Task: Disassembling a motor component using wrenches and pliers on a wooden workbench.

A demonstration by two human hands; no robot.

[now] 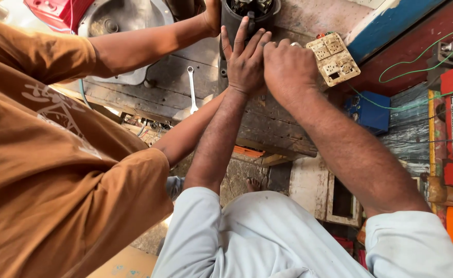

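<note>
Hands at a dark motor housing (230, 31) on a worn wooden counter (267, 123). Left hand (245, 64): fingers (243, 32) spread flat and released, pressed against the side of the housing, gripping nothing. Right hand (288, 67): fingers clenched into a fist just beside the left, knuckles touching it; whether anything sits inside the fist cannot be told. Co-worker in a brown shirt (41, 170): one hand (212, 15) on the far rim of the housing, the other forearm passing beneath the person's left arm. Housing: upright near the counter's far edge, open at the top, holding what look like windings and metal parts (249, 5), not clear in detail. Handling note: such a piece probably wants a flat steady palm on one side and even pressure from the other, so that it does not tip or slide on the boards. Also present: spanner (191, 87) lying loose on the counter, left of the housing; cream socket board (334, 59) to the right; green wire (416, 56) running to blue box (370, 110); round metal pan (118, 20) at far left, with nothing visible inside but a small knob at its centre.
</note>
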